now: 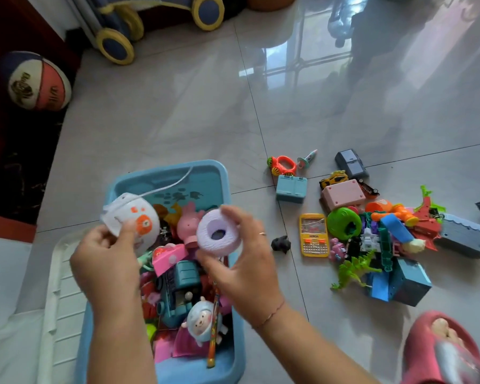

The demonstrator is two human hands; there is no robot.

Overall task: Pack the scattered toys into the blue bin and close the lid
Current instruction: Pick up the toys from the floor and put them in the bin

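Currently, in the head view, the left hand pinches a white pod and the right hand grips a lilac ring. Both hang directly over the bin, whose long axis runs away from the person. Remaining toys lie on the floor to the right, nearer the right hand.

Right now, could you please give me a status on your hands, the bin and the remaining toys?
Left hand holds white round toy, right hand holds lilac ring toy, both above blue bin. Bin open, partly filled. Toy pile on floor at right.
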